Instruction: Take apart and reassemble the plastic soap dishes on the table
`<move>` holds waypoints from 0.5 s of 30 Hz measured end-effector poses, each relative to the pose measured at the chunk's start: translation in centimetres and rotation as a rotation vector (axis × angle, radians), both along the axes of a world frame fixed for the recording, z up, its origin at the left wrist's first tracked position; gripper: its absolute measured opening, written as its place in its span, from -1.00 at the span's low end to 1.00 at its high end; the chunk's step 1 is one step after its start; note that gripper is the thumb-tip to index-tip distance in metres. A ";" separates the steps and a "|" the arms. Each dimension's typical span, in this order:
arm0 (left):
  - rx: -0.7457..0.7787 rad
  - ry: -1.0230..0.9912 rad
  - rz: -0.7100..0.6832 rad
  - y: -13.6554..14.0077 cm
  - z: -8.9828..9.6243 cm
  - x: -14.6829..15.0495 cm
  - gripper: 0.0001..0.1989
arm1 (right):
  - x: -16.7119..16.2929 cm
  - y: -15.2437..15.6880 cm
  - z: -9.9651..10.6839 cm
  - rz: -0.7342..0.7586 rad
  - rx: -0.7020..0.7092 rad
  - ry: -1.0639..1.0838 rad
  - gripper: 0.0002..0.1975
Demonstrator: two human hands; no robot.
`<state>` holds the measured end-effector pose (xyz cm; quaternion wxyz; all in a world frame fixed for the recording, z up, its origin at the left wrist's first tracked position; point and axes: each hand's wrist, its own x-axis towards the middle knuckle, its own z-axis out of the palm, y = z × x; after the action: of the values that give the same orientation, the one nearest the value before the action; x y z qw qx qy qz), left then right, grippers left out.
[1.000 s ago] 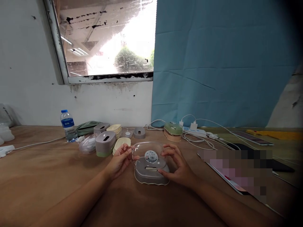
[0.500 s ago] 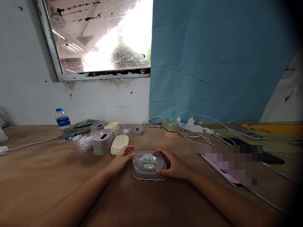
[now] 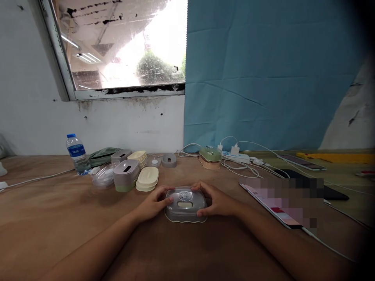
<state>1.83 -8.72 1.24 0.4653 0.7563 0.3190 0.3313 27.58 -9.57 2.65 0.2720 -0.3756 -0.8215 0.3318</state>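
A grey plastic box (image 3: 186,215) with a see-through cover sits on the table in front of me. Its top carries a round sticker and an oval slot with something cream-coloured showing inside, and a wavy pale edge runs along its base. My left hand (image 3: 155,203) grips the left side, thumb over the top edge. On the opposite side, my right hand (image 3: 218,201) is curled around the box, with fingers at the back corner and thumb at the front. Some fingertips are hidden behind the box.
Behind my left hand stand a cream lidded box (image 3: 148,177), a grey-and-green box (image 3: 126,175), clear plastic covers (image 3: 103,176) and a water bottle (image 3: 77,154). A green-and-tan box (image 3: 210,156) is near a power strip (image 3: 236,157). A tablet (image 3: 271,203) lies right, among cables.
My left hand has moved right and closed onto the box's left side, its thumb now on the top. My right hand stays on the box, and the view has shifted slightly.
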 end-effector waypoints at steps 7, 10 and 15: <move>0.167 0.099 -0.069 -0.3 0.5 -0.6 -0.37 | 0.2 0.3 -0.6 0.051 -0.025 0.104 -0.43; 0.192 0.112 -0.063 -0.3 0.5 -0.6 -0.37 | 0.2 0.3 -0.7 0.037 0.012 0.075 -0.43; 0.208 0.153 -0.073 -0.3 0.7 -0.7 -0.37 | 0.4 0.0 -0.2 0.041 0.075 -0.022 -0.38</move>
<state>1.14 -8.98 1.95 0.3702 0.8347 0.2897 0.2869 27.98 -9.61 2.40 0.2700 -0.3519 -0.8437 0.3023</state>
